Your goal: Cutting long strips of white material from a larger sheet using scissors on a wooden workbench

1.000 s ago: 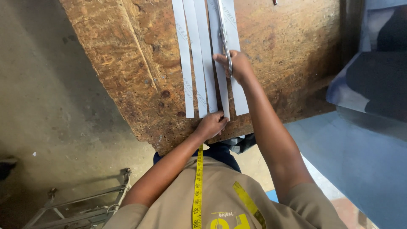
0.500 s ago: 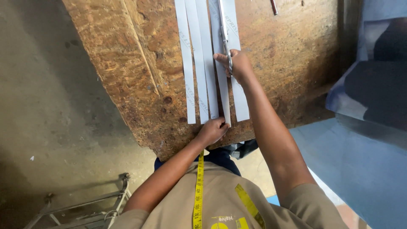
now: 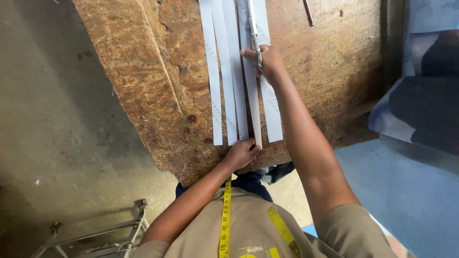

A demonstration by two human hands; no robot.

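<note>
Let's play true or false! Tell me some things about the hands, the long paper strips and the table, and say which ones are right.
1. The right hand holds scissors. True.
2. The left hand is lifted high off the table. False: it presses on the near ends of the pale strips, at the edge of the wooden table.
3. The strips lie side by side along the table. True.
4. A red measuring tape hangs round the person's neck. False: the measuring tape is yellow.
5. The table top is smooth white plastic. False: it is rough brown chipboard.
</note>
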